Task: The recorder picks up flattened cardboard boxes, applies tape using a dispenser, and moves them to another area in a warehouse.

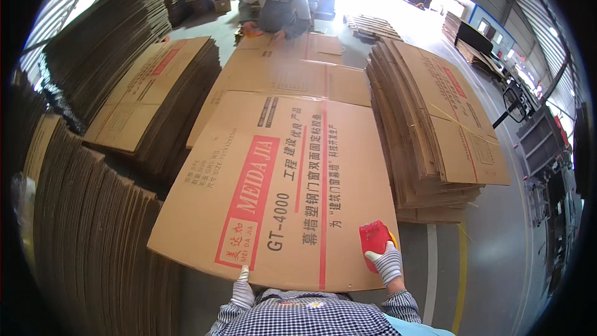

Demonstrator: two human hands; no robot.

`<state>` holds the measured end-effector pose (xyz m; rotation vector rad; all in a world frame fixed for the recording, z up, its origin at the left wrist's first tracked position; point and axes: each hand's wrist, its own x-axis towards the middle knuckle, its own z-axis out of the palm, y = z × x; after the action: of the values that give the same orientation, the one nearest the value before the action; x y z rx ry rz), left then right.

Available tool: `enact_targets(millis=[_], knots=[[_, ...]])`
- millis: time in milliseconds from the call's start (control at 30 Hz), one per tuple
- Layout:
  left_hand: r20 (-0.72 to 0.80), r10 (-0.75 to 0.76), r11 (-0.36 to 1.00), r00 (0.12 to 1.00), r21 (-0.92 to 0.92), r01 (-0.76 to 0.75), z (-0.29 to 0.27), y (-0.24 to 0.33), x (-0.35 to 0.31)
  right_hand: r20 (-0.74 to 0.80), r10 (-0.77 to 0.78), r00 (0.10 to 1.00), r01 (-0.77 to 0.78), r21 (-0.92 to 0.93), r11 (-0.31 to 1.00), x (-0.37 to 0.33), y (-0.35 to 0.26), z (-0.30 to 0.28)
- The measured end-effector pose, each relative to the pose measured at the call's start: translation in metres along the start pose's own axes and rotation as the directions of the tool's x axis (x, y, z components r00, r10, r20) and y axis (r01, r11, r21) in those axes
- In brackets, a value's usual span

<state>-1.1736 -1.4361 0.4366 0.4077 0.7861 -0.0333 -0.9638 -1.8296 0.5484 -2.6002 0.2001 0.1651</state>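
Observation:
A large flattened cardboard carton (205, 211), printed in red and black, lies in front of me with its near edge at my waist. My left hand (242, 292), in a white knit glove, grips that near edge; the thumb shows on top and the other fingers are hidden below. Near the carton's right corner, my right hand (388, 262) in a striped white glove is closed on a red block-like tool with a yellow edge (373, 239). The tool rests on or just above the cardboard; its exact kind cannot be made out.
Across from me a person (280, 9) leans over more flat cartons (249, 68), a small orange thing at one hand. Stacks of flat cartons stand at the left (149, 87), near left (99, 224) and right (435, 106). Machinery (547, 162) lines the far right, beyond a yellow floor line (461, 274).

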Motion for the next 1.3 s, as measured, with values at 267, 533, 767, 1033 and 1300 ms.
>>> enact_targets(millis=[267,533,767,1033,1300], knots=[[0.132,0.210,0.658,0.969,0.714,-0.240,-0.017,0.017,-0.003,0.041,0.040,0.998,-0.034,-0.132,0.991,-0.065,-0.005,0.002],[-0.070,-0.171,0.985,0.983,-0.020,0.170,0.003,0.015,-0.007,0.069,0.100,0.993,-0.074,-0.313,0.947,-0.097,0.021,0.025],[-0.067,-0.088,0.995,0.994,-0.052,0.085,0.017,0.010,-0.013,0.109,0.085,0.990,-0.033,-0.409,0.912,-0.099,0.024,0.034],[-0.077,-0.104,0.993,0.992,-0.066,0.099,0.014,0.010,-0.009,0.164,0.080,0.983,0.000,-0.442,0.897,-0.096,0.022,0.041],[-0.110,-0.107,0.992,0.988,-0.072,0.099,0.018,0.014,-0.009,0.249,0.125,0.960,-0.009,-0.420,0.908,-0.088,0.018,0.041]])
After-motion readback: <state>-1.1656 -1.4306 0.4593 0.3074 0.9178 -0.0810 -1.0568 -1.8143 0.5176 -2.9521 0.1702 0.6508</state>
